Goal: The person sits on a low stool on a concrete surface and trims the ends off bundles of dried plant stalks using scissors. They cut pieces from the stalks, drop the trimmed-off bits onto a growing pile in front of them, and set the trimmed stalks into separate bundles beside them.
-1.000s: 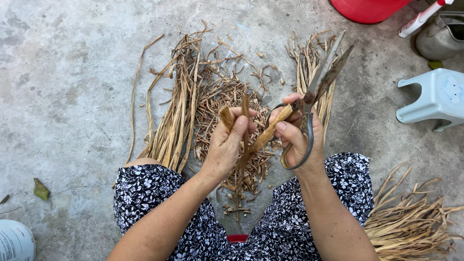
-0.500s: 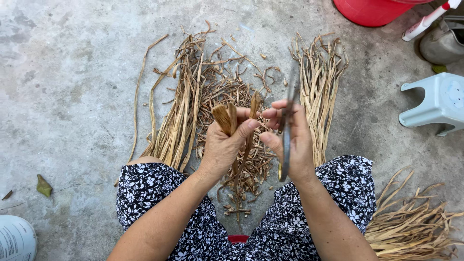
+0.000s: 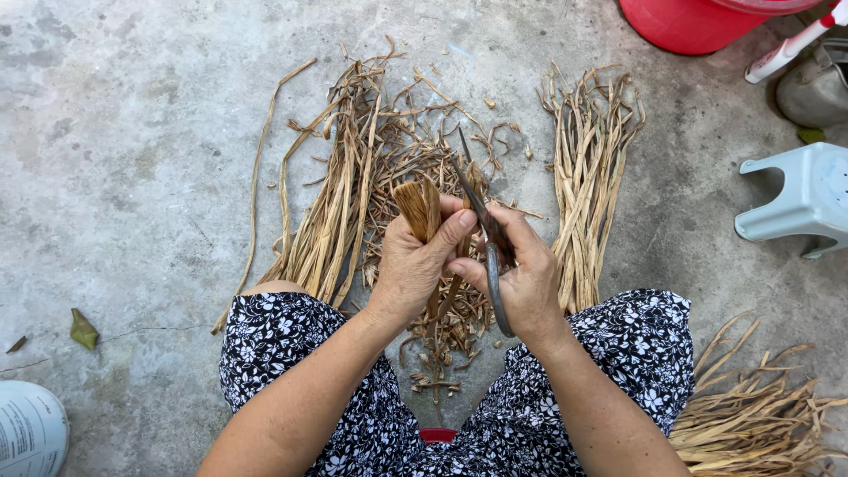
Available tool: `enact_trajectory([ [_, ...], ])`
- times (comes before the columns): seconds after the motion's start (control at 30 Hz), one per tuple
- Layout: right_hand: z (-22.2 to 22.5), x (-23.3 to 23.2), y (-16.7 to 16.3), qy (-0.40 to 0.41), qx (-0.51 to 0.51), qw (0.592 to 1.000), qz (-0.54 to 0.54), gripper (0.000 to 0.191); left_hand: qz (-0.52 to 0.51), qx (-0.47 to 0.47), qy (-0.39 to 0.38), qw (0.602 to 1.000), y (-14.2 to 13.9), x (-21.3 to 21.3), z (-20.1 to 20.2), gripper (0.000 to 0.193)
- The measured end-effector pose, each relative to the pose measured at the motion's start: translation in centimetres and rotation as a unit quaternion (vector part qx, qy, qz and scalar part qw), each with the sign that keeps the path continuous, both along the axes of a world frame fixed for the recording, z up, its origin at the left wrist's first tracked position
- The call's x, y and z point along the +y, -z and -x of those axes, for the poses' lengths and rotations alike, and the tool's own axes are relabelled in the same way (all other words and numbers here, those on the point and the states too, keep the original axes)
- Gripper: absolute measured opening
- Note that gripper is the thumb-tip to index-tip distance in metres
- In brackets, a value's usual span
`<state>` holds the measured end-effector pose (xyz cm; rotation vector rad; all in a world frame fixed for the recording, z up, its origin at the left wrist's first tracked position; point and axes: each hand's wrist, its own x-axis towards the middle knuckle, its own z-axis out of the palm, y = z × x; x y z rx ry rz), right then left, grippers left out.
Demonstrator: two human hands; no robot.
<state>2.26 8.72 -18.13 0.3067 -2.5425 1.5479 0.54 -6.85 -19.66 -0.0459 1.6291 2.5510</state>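
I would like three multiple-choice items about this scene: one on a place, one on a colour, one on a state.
1. Where does the pale stool stand?
A. at the right edge of the view
B. at the left edge
C. between the knees

2. What colour is the tub at the top?
A. green
B. red
C. black

3. What does the left hand do?
A. lies flat on the floor
B. hangs empty
C. grips dried plant strips

Answers:
1 A, it stands on the concrete right of the straight bundle.
2 B, its wall is plainly red.
3 C, the fingers close around the strips, while the right hand holds scissors.
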Motion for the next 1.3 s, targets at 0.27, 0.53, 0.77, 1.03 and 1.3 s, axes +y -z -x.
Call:
enact_trajectory([
  [0.27,0.2,0.4,1.3,-0.007,-0.082,0.989,0.126,0.048,0.001,0.053,0.005,0.999,0.8,-0.1,0.3,0.021],
  [0.53,-0.1,0.5,1.3,-0.030,0.046,0.971,0.233,0.042,0.058,0.033,0.018,0.998,0.0,0.6,0.1,0.024],
  [0.77,-0.9,-0.1,0.9,-0.052,0.070,0.967,0.238,0.050,0.325,0.205,-0.039,0.923,-1.1,1.6,-0.9,0.051],
  [1.03,0.5,0.7,0.3,0.008,0.014,0.969,0.248,0.041,0.206,0.119,0.093,0.967,-1.7,1.4,-1.7,0.064],
  [1.3,1.5,2.6,0.3,-0.061,-0.106,0.901,0.415,0.041,-0.074,0.040,0.143,0.986,0.0,0.6,-0.7,0.021],
])
